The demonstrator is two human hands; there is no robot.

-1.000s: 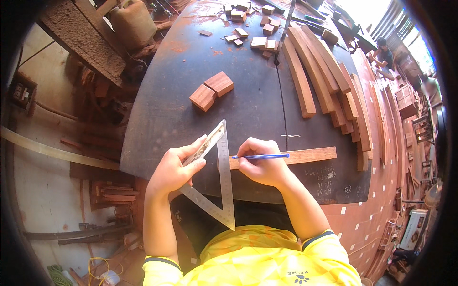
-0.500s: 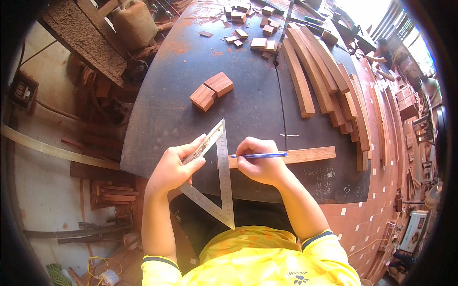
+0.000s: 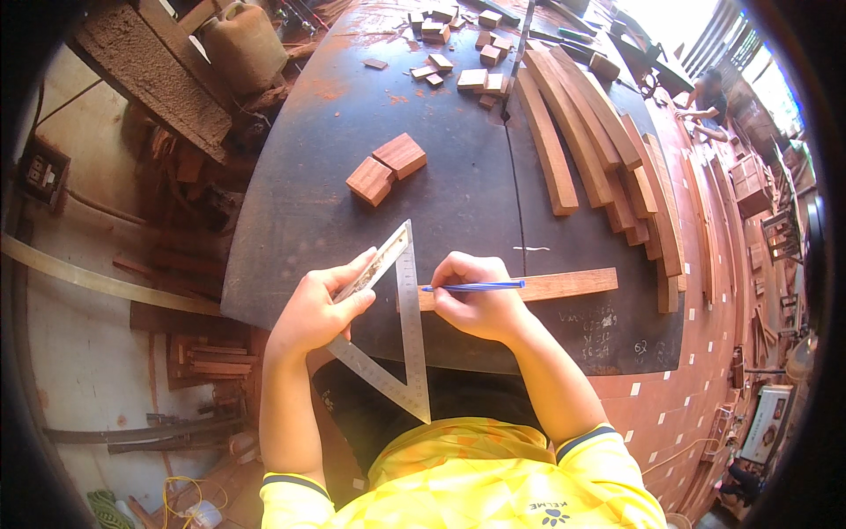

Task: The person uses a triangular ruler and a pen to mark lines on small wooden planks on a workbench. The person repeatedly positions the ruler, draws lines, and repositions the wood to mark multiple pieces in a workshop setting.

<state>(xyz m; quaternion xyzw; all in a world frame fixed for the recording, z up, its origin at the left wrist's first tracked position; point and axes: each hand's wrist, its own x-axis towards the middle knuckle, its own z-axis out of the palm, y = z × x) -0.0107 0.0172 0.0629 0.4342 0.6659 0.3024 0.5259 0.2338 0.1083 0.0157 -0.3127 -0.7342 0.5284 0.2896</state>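
Note:
My left hand (image 3: 319,307) is closed round the thick edge of a metal triangle square (image 3: 409,326). The square's graduated side lies across the left end of a wooden strip (image 3: 573,284), near the table's front edge. In my right hand (image 3: 476,300) is a blue pen (image 3: 485,286), its tip pointing left at the strip beside the square. My right hand rests over the strip and hides part of it. Beyond the square, two short wooden blocks (image 3: 385,167) lie touching at an angle on the dark table (image 3: 291,203).
Several long wooden strips (image 3: 608,159) lie bunched on the table's right side. Small offcuts (image 3: 471,79) are scattered at the far end, near an upright blade (image 3: 520,53) over a long slot. A person (image 3: 705,101) is at the far right. A plastic jug (image 3: 242,48) stands far left.
The view has shifted slightly, so the table's contents sit a little further left. Both hands keep their holds on the square and pen, with no clear movement against the strip.

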